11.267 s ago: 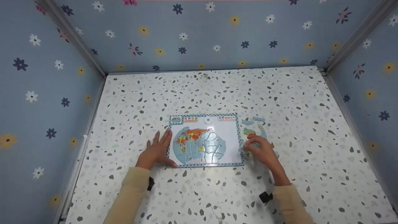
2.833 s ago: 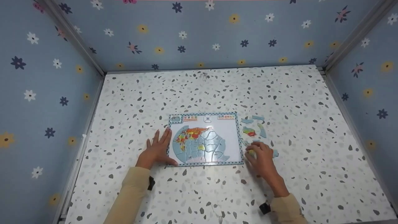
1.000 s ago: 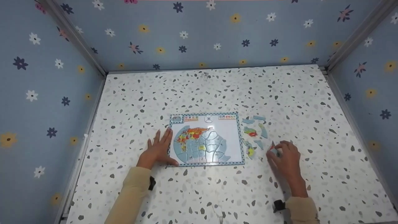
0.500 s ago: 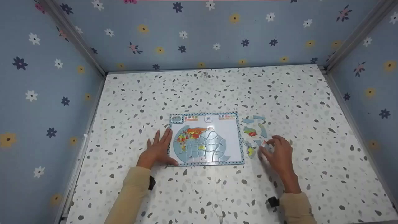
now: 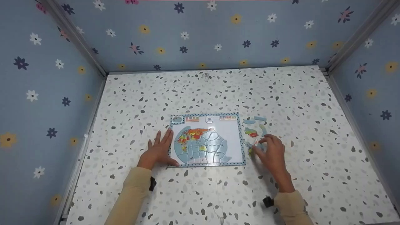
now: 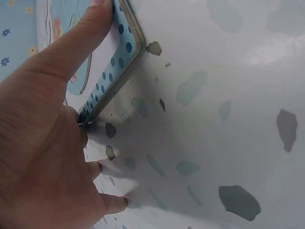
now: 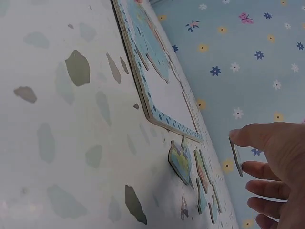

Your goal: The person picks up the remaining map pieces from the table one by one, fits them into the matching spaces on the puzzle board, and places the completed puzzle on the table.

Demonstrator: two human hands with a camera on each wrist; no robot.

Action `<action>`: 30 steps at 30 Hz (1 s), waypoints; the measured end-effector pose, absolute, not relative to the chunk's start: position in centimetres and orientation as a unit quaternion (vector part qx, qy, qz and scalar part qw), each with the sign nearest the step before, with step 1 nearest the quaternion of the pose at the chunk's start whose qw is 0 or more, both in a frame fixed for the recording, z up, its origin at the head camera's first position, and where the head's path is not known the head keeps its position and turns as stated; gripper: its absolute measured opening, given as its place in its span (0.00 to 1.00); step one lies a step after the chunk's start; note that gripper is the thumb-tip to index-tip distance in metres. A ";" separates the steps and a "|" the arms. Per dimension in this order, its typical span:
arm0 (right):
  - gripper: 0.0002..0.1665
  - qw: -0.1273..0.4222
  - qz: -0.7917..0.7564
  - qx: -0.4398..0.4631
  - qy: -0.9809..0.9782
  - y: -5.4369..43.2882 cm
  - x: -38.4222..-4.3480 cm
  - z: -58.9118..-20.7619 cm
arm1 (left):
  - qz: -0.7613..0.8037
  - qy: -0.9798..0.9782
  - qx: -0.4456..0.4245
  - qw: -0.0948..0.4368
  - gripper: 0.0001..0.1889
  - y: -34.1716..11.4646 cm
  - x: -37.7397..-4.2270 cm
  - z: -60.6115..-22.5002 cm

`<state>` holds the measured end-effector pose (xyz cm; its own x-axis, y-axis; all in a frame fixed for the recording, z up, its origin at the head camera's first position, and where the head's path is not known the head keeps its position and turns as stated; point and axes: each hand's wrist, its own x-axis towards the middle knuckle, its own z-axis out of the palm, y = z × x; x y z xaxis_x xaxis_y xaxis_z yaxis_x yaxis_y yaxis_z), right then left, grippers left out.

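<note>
A world-map jigsaw puzzle board (image 5: 233,134) with a blue dotted border lies flat on the table. Its left and middle map pieces are fitted; white backing shows on the right. My left hand (image 5: 156,153) is spread along the board's left edge, its thumb (image 6: 90,28) on the near left corner. To the right of the board, my right hand (image 5: 272,154) pinches a puzzle piece (image 7: 236,157) between thumb and forefinger, raised above the table. Loose pieces lie below and beside it, among them a green-and-red piece (image 5: 251,132) and a yellow-and-blue piece (image 7: 180,161).
Two narrow blue pieces, one of them a curved strip (image 5: 260,118), lie beyond the board's right edge. The white speckled table (image 5: 200,93) surrounds the board. Flower-patterned panels (image 5: 215,34) stand at the back and both sides.
Over the last second, my right hand has moved left with the pinched piece, toward the board. A blue piece has been added at the map's lower right since the oldest frame. My left hand stays put.
</note>
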<state>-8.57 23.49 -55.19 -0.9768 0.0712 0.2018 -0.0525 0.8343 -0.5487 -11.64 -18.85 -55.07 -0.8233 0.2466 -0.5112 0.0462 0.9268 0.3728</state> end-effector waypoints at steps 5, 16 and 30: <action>0.17 0.101 0.293 0.001 -0.951 22.7 -8.5 -55.0 | 0.176 0.938 0.078 0.287 0.74 -18.9 -11.7 -55.0; 0.17 0.111 0.299 0.021 -0.948 20.8 -8.6 -55.2 | 0.184 0.937 0.080 0.285 0.74 -19.1 -11.7 -55.2; 0.18 0.099 0.280 0.047 -0.954 18.1 -8.8 -55.7 | 0.181 0.938 0.075 0.286 0.73 -18.8 -11.6 -54.9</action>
